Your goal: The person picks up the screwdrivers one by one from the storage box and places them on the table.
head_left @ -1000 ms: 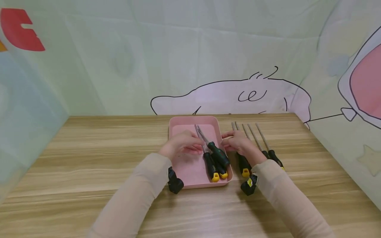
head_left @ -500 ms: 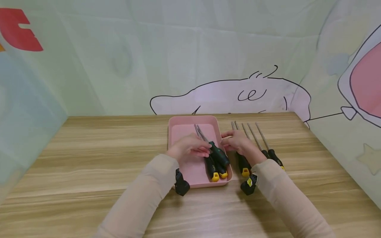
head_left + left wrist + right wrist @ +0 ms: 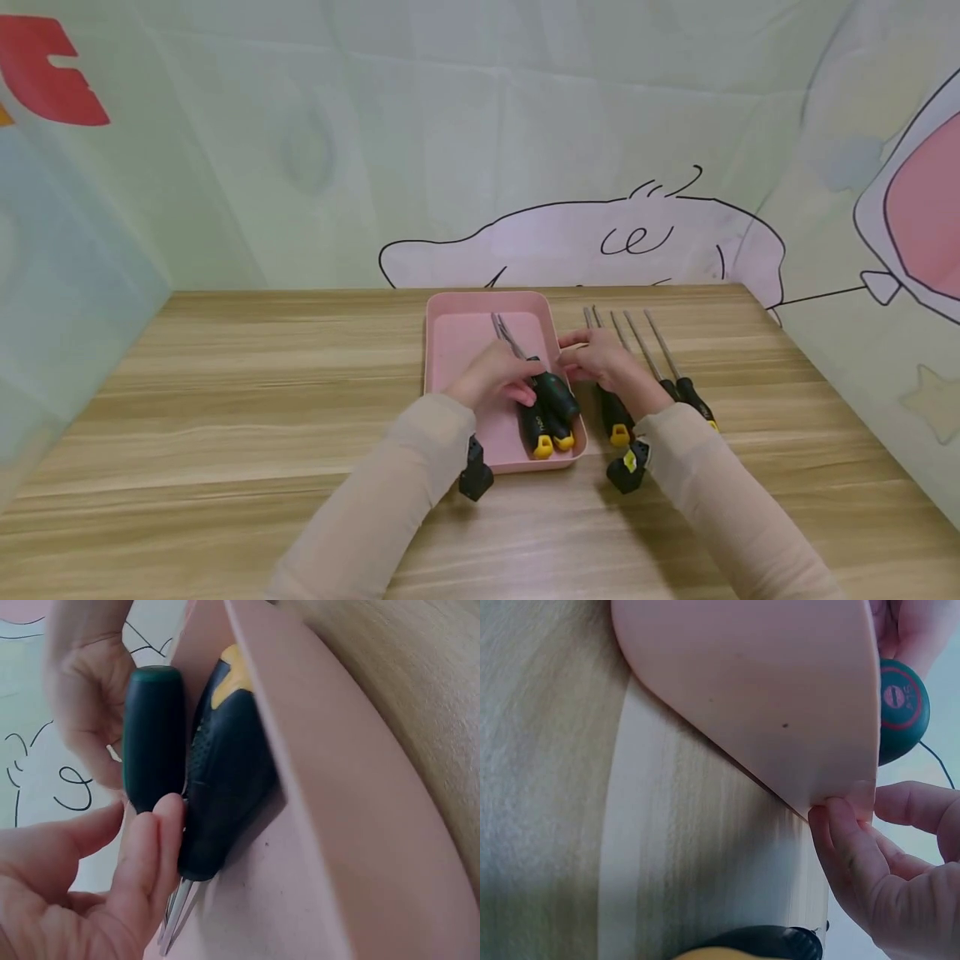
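A pink tray holds a screwdriver with a dark green handle, lying over two black-and-yellow-handled screwdrivers. My left hand reaches over the tray and pinches the green screwdriver near the lower end of its handle. In the left wrist view, the thumb is on one side of that green handle and the fingertips on the other. At the tray's right side, my right hand pinches the wall. The right wrist view has its fingers outside the wall and its thumb at the rim.
Several more screwdrivers lie in a row on the wooden table right of the tray, one with a yellow-ended black handle beneath the right wrist, another farther right. A patterned cloth hangs behind the table's back edge.
My left hand has moved right across the tray, from beside the shafts to the green screwdriver's handle. The right hand stays on the tray wall; tray and screwdrivers look unmoved.
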`<state>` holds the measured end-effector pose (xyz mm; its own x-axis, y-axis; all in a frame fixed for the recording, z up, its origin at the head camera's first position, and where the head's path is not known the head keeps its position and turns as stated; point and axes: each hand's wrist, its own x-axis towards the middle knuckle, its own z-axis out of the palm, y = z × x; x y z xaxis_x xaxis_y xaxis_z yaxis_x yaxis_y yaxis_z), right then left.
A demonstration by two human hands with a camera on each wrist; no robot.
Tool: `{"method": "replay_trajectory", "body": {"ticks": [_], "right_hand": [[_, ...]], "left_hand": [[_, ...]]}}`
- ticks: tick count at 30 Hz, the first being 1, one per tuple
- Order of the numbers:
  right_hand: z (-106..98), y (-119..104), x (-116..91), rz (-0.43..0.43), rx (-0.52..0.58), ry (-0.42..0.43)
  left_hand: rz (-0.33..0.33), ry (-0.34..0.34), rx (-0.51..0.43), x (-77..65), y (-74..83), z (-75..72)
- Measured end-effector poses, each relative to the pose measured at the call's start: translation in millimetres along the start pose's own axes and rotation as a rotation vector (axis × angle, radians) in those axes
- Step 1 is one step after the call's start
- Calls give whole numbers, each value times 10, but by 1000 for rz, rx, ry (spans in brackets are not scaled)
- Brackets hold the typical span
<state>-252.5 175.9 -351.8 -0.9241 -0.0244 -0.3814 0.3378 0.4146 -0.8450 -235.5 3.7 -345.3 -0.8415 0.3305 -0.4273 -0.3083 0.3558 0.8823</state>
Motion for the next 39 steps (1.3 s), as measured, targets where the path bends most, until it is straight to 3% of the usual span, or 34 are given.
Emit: {"method": "replay_trajectory", "body": {"ticks": [4,12,17,20,32,39], "right_hand": [[2,-17,-6,7,-9,-5],[-1,-20,1,17,-12,-6],[5,-16,-4,-3,5,-1],[6,-15,-4,-10,12,-4],[1,0,-15,-14,26,-5],[-12,14,-12,-6,43,-20]], "left_hand": [[29,73,79,5,6,49],[21,169,212,51,42,120],[64,220,337,76,43,175],[95,225,357,73,31,184],[103,39,21,16,-10,107],[63,-58,-57,10,36,136]]}}
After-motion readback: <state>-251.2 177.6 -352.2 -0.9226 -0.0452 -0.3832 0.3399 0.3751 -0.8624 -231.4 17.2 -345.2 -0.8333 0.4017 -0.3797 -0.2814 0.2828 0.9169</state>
